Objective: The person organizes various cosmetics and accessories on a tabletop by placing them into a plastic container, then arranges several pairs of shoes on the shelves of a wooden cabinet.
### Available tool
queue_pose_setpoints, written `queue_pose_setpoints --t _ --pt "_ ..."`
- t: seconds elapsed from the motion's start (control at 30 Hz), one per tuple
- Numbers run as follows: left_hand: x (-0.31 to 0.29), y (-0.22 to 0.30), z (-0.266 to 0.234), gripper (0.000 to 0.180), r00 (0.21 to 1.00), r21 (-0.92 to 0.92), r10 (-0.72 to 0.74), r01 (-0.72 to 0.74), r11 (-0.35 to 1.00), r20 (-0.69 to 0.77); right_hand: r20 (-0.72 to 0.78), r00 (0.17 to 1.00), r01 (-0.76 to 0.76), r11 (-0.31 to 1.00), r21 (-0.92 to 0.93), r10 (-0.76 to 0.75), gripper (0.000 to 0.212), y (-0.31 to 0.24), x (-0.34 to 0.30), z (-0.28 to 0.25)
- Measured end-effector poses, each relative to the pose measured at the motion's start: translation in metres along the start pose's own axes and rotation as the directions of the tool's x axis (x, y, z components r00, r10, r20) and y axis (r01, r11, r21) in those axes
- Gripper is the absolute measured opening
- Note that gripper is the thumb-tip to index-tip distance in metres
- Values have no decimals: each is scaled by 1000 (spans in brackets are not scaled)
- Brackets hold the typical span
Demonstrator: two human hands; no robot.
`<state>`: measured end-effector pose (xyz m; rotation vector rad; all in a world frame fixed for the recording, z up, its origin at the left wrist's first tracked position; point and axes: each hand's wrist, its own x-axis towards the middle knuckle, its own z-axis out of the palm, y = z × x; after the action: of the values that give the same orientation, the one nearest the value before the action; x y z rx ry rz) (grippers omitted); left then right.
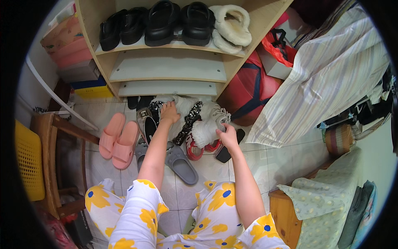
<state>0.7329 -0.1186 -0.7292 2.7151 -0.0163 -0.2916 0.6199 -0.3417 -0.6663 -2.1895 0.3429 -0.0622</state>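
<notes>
My right hand (pixel 227 136) is closed on a white lace-up sneaker (pixel 205 129) with a thick textured sole, held tilted above a red-and-white shoe (pixel 194 150). Further left, my left hand (pixel 169 113) reaches to a white fluffy piece of footwear (pixel 178 124) trimmed with black-and-silver sequins; its fingers curl over the top, and their tips are partly hidden. Grey slip-on sandals (pixel 182 168) lie nearer to me, one partly behind my left forearm. A dark-soled shoe (pixel 231 147) lies beside my right hand. Pink slides (pixel 125 145) stand to the left.
Ahead rises a wooden shoe rack (pixel 166 68), with black clogs (pixel 162 23) and cream fluffy slippers (pixel 232 27) on its upper shelf. A red bag (pixel 251 91) and striped cloth (pixel 319 79) flank it on the right. At left stand a wooden chair (pixel 52 162) and stacked boxes (pixel 83 74).
</notes>
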Motion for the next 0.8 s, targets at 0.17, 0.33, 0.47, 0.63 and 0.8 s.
queue_pose_setpoints --t 0.17,0.33,0.47,0.63,0.8 --pt "-8 -21 -8 43 975 -126 133 -157 980 -178 -115 985 111 986 -128 -126 32 -41 -16 -29" --pt "-47 -4 -47 31 933 -336 191 -293 895 -306 -292 816 428 862 -272 -498 25 -54 -20 -55" --pt "-75 0 -99 28 737 -171 588 -661 731 -335 -290 771 476 815 -330 -567 25 -66 -24 -64" --pt "-107 -29 -85 30 542 340 840 -795 502 25 -209 729 544 737 -402 -652 27 -83 -36 -57" --pt "-130 -62 -32 34 669 240 730 -739 630 144 -78 707 627 675 -389 -703 28 -91 -39 -42"
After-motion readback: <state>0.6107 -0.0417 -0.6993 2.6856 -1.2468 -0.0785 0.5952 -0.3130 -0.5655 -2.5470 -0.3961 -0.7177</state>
